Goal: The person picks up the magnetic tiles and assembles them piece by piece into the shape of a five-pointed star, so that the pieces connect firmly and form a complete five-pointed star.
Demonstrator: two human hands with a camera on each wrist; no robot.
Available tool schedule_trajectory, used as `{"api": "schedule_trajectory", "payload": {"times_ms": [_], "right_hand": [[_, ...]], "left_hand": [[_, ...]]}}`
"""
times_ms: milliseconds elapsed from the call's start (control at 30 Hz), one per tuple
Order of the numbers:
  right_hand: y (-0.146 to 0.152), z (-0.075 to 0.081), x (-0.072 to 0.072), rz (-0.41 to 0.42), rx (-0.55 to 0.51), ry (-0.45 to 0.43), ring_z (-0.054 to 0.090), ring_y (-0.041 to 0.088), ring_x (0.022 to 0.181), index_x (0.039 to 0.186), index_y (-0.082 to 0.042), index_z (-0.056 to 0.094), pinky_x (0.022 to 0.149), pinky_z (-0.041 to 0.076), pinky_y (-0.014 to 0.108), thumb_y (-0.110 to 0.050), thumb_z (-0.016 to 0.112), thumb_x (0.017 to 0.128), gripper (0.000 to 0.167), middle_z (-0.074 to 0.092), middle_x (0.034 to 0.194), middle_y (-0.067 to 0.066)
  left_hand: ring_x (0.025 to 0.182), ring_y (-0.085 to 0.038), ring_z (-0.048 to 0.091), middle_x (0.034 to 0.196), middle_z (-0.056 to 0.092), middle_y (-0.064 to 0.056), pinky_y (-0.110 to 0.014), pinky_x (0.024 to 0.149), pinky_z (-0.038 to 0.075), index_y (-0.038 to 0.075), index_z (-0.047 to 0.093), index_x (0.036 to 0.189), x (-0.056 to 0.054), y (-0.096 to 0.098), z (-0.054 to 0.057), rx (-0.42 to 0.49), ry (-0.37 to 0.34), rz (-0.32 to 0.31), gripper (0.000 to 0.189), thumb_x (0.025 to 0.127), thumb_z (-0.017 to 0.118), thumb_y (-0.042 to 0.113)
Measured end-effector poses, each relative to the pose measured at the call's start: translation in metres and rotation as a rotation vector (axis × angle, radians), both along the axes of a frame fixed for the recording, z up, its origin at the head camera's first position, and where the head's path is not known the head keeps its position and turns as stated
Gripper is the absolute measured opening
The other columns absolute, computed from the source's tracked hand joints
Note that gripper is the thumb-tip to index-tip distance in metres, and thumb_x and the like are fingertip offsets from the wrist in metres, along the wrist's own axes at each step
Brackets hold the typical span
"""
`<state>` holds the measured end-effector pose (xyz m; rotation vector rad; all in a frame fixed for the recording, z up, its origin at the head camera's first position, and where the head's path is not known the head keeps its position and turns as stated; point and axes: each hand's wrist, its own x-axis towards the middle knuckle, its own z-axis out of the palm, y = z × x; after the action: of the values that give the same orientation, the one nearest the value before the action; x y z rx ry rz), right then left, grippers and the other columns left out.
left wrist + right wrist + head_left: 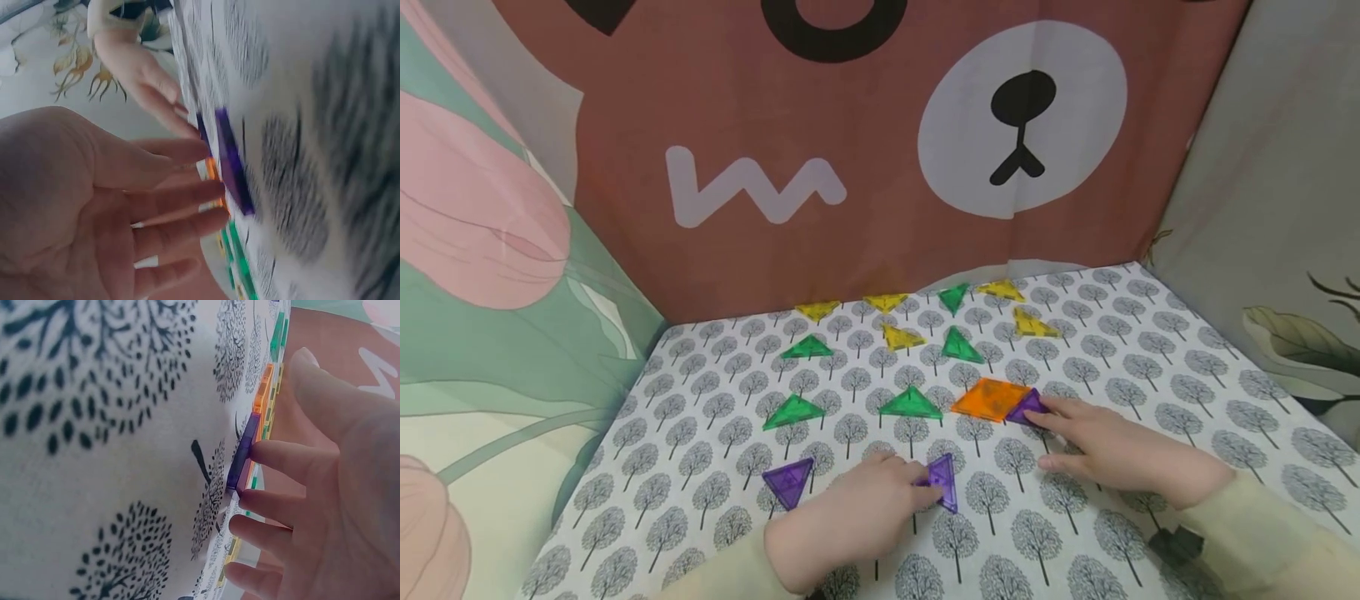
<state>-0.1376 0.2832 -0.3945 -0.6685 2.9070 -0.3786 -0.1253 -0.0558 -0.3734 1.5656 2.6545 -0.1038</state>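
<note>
My left hand (868, 508) reaches over the cloth, its fingertips on a purple triangular tile (947, 479). In the left wrist view that purple tile (235, 165) lies at the ends of the extended fingers. My right hand (1105, 446) touches another purple triangular tile (1024, 407) with its fingertips. This tile sits against the right side of an orange tile (988, 398). The right wrist view shows the fingers nearly straight along the purple tile (242, 456), with the thumb held apart. A third purple triangle (790, 482) lies left of my left hand.
Green triangular tiles (912, 403) lie in front of and left of the orange one. Several yellow triangles (886, 302) are farther back. The tree-print cloth (700, 417) ends at a brown bear-print backdrop (865, 250), with fabric walls at both sides.
</note>
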Motion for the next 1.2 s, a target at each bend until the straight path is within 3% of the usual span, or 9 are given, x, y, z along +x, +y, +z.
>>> {"api": "schedule_trajectory", "payload": {"times_ms": [167, 367, 600, 733, 1200], "right_hand": [[0.001, 0.000, 0.000, -0.005, -0.001, -0.026, 0.036, 0.052, 0.132, 0.147, -0.012, 0.048, 0.103, 0.032, 0.069, -0.065, 0.056, 0.090, 0.078, 0.033, 0.152, 0.026], [0.000, -0.001, 0.000, -0.018, -0.007, -0.036, 0.036, 0.052, 0.132, 0.147, -0.013, 0.048, 0.103, 0.031, 0.069, -0.064, 0.057, 0.089, 0.078, 0.033, 0.153, 0.026], [-0.001, 0.000, 0.000, -0.006, -0.007, -0.038, 0.036, 0.052, 0.132, 0.147, -0.013, 0.048, 0.103, 0.032, 0.068, -0.066, 0.056, 0.089, 0.080, 0.033, 0.152, 0.027], [-0.001, 0.000, 0.001, -0.002, -0.003, -0.032, 0.036, 0.052, 0.132, 0.148, -0.013, 0.048, 0.103, 0.032, 0.068, -0.066, 0.056, 0.089, 0.080, 0.033, 0.152, 0.027], [0.000, 0.001, 0.000, -0.014, -0.012, -0.062, 0.037, 0.051, 0.132, 0.149, -0.014, 0.046, 0.103, 0.033, 0.068, -0.066, 0.056, 0.088, 0.080, 0.032, 0.153, 0.025]], "left_hand": [[0.118, -0.019, 0.055, 0.138, 0.054, -0.003, -0.040, 0.101, 0.046, 0.021, 0.047, 0.149, 0.013, 0.005, -0.010, -0.047, -0.044, 0.057, 0.060, 0.092, 0.067, 0.025], [0.121, -0.021, 0.052, 0.140, 0.051, -0.004, -0.041, 0.102, 0.045, 0.023, 0.037, 0.154, 0.014, 0.014, -0.014, -0.063, -0.060, 0.094, 0.064, 0.096, 0.061, 0.040], [0.119, -0.023, 0.052, 0.136, 0.053, -0.006, -0.041, 0.095, 0.048, 0.014, 0.049, 0.147, 0.012, 0.027, -0.015, -0.119, 0.024, 0.083, 0.065, 0.094, 0.059, 0.050], [0.128, -0.023, 0.048, 0.145, 0.049, -0.008, -0.041, 0.100, 0.046, 0.013, 0.049, 0.146, 0.007, 0.031, -0.016, -0.131, 0.033, 0.070, 0.066, 0.094, 0.060, 0.051], [0.141, -0.025, 0.034, 0.159, 0.029, -0.008, -0.043, 0.112, 0.035, 0.015, 0.036, 0.154, -0.017, 0.047, -0.020, -0.075, -0.084, 0.028, 0.061, 0.101, 0.053, 0.040]]}}
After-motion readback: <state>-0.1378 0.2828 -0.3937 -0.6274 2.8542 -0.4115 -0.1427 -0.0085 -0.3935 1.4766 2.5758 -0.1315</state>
